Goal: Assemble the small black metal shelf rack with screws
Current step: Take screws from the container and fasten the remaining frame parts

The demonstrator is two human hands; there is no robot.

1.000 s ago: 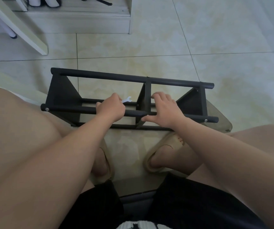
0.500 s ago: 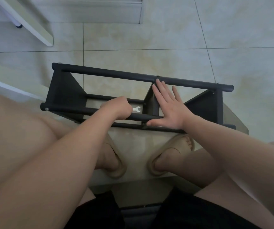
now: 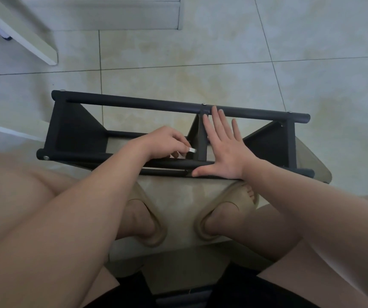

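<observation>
At the far left a white furniture leg [image 3: 23,34] slants over the tiled floor [image 3: 223,52]. The black rack [image 3: 76,130] lies on that floor just beyond my slippered feet [image 3: 152,221]. Its two long bars run left to right, with a screw head [image 3: 46,158] at the near left end. My left grip [image 3: 165,141] sits above the near bar [image 3: 89,155], fingers curled and pinching a small pale wrench [image 3: 192,150] just beside the middle upright [image 3: 202,138]. My right grip [image 3: 225,150] is spread apart and clamped on nothing. Its palm lies flat on the rack, right of that upright, with the thumb [image 3: 197,173] along the near bar and the fingertips [image 3: 214,108] reaching the far bar [image 3: 134,103]. Further right, a triangular end panel [image 3: 267,141] stands between the bars.
</observation>
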